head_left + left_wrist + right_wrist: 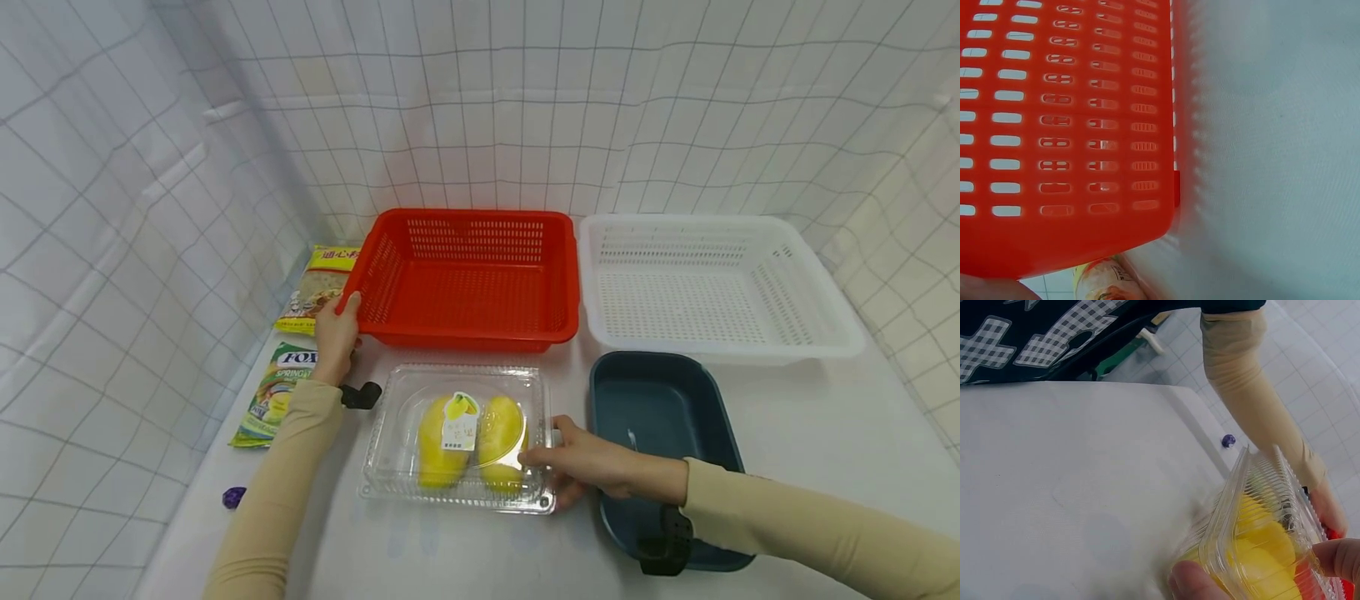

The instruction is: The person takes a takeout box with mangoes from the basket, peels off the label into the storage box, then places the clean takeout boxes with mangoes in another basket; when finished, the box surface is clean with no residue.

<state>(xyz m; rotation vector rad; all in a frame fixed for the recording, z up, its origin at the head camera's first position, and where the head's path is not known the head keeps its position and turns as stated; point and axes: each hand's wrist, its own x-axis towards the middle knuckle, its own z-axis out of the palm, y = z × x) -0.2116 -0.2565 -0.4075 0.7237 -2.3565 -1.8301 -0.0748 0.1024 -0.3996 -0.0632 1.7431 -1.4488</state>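
Note:
My left hand (pixel 337 337) grips the front left corner of a red plastic basket (pixel 472 340), which has slotted walls and nothing inside. In the left wrist view the slotted wall of this basket (pixel 1029 237) fills the left half, with a bit of the hand at the bottom left corner. Nearer to me lies a clear plastic clamshell box (pixel 397 433) with two yellow mangoes (pixel 442 450) and a label in it. Its right edge is pinched by my right hand (pixel 592 458), thumb on top. The right wrist view shows fingers on two sides of the box (pixel 1222 531).
A white basket (pixel 720 346) stands right of the red one. Beneath my right forearm is a dark blue tub (pixel 667 392). At left lie a yellow food packet (pixel 307 308), a green FOX packet (pixel 273 404) and a small purple object (pixel 233 497). Gridded white curtains surround the table.

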